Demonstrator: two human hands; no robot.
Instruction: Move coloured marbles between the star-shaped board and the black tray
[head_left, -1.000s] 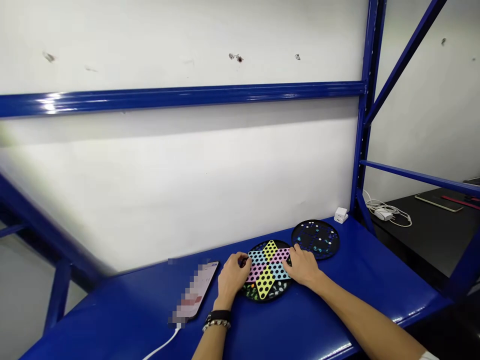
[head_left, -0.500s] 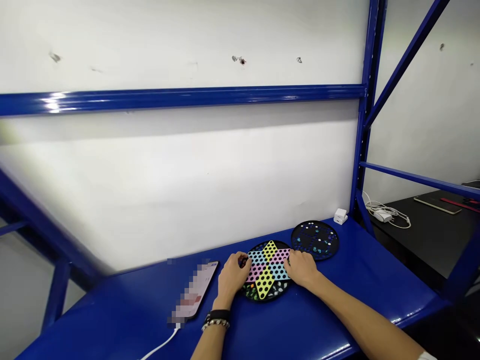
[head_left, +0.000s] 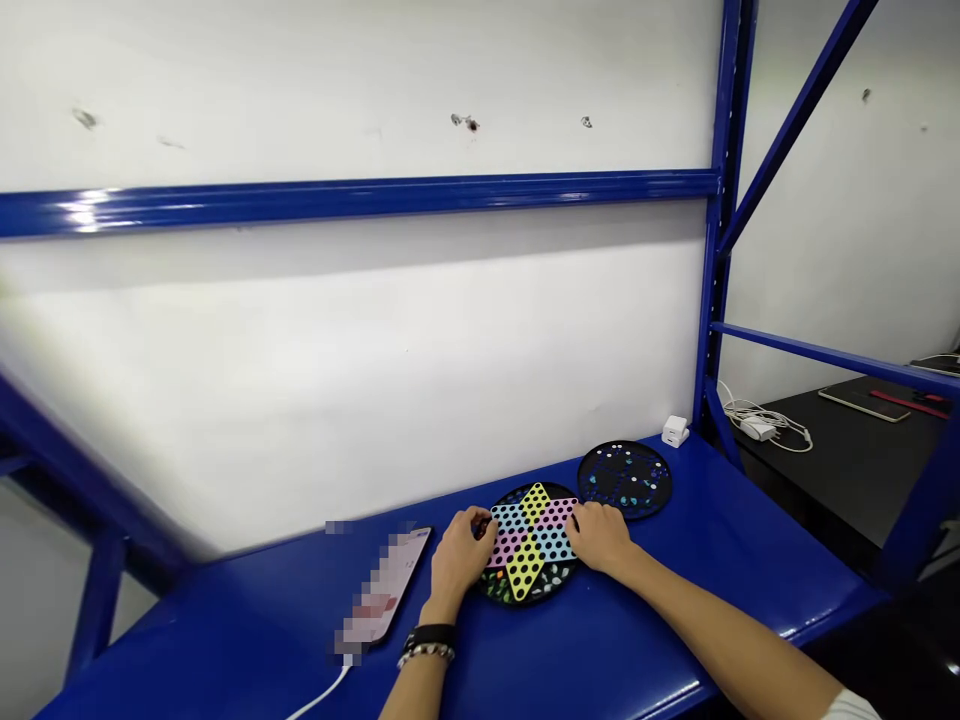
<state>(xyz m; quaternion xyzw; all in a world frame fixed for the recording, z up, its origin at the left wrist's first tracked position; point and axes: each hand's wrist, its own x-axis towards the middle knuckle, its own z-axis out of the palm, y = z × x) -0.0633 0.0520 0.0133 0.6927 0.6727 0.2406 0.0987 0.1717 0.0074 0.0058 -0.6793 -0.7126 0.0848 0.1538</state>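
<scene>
A round black Chinese checkers board [head_left: 529, 545] with a star of blue, yellow and pink perforated panels lies on the blue shelf [head_left: 600, 640]. My left hand [head_left: 459, 558] rests on its left edge with the fingers curled. My right hand [head_left: 600, 537] lies on its right edge, fingers bent over the rim. Marbles sit in the board's lower wells. A second round black tray [head_left: 625, 479] holding several small marbles lies just behind and to the right, apart from both hands.
A phone [head_left: 386, 588] on a white cable lies to the left of my left hand. A small white charger [head_left: 675, 431] stands by the wall. Blue rack beams and an upright [head_left: 712, 250] frame the shelf. A black table [head_left: 847, 450] with cables stands to the right.
Both hands stay on the board's edges. The view has shifted slightly; nothing on the shelf has visibly moved.
</scene>
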